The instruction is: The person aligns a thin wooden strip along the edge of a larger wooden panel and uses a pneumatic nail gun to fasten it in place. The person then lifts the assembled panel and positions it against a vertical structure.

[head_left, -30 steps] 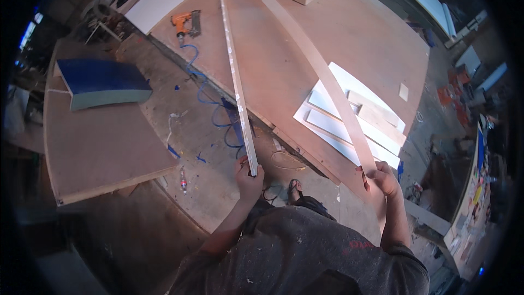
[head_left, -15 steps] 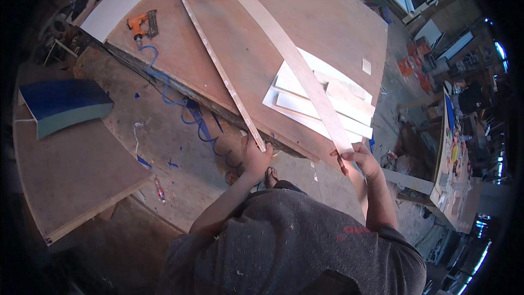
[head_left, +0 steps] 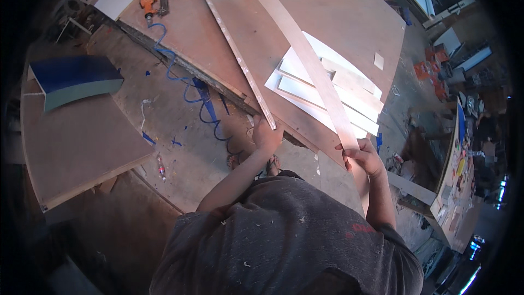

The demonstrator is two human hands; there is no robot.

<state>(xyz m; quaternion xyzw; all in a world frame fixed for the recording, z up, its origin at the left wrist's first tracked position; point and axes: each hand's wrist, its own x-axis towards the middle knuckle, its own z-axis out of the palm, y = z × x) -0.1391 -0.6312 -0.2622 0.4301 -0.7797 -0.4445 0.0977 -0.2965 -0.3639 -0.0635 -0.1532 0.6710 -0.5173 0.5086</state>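
Note:
My left hand [head_left: 267, 135] is closed around the near end of a long narrow wooden strip [head_left: 232, 46] with a white-flecked edge. That strip lies lengthwise over the large brown worktable [head_left: 349, 24], its end at the table's near edge. A wider, flat, pale wooden strip [head_left: 322, 76] is pinched between thumb and fingers of my right hand [head_left: 364, 157]. It stretches away over the table and crosses above several white boards [head_left: 303, 100] lying together. Its near end hangs past my right hand beside the forearm.
An orange nail gun [head_left: 154, 5] lies at the table's far left, its coiled blue hose [head_left: 169, 57] dropping over the edge. A lower table [head_left: 82, 142] with a blue panel [head_left: 76, 71] stands left. A cluttered bench [head_left: 445, 196] is at right. A bottle [head_left: 161, 168] is on the floor.
The whole view has shifted, so the table and tools appear farther up and right. Both hands keep their grips on the two strips.

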